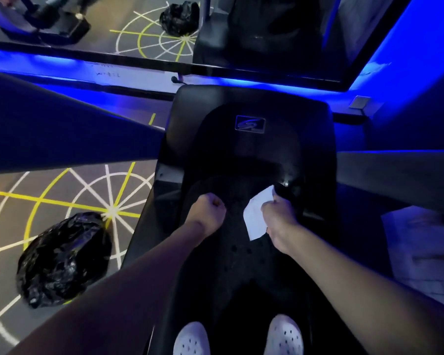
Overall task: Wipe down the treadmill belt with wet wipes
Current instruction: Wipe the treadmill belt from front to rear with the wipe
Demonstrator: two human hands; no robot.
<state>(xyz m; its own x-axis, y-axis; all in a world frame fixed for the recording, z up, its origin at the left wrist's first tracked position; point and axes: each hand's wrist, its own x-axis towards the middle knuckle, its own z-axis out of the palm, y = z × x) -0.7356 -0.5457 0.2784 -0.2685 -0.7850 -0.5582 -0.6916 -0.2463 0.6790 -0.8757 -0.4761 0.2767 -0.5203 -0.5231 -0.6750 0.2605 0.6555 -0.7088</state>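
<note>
Head view: dim gym room, blue strip light along the base of a wall mirror (pixel 92 24). Grey floor (pixel 8 185) with white and yellow radial lines. Black treadmill (pixel 249 155) fills the centre, with a smooth moulded hood and a small rectangular logo badge (pixel 250 124). The belt (pixel 241 283) runs down the middle, dark and matte; its edges against the side rails are hard to make out in the low light.

Left hand (pixel 208 208) is clenched in a fist low over the belt, nothing visible in it. Right hand (pixel 280 216) grasps a wet wipe (pixel 255 216), a thin flat white sheet, against the belt's front end. Part of the wipe is hidden under the fingers.

Crumpled glossy black plastic bag (pixel 64 260) lies on the floor left of the treadmill. White perforated clogs (pixel 191 339) stand on the belt, cut off at the bottom edge. Blurred handrails (pixel 62 139) cross both sides. The pale patch at far right is too blurred to identify.
</note>
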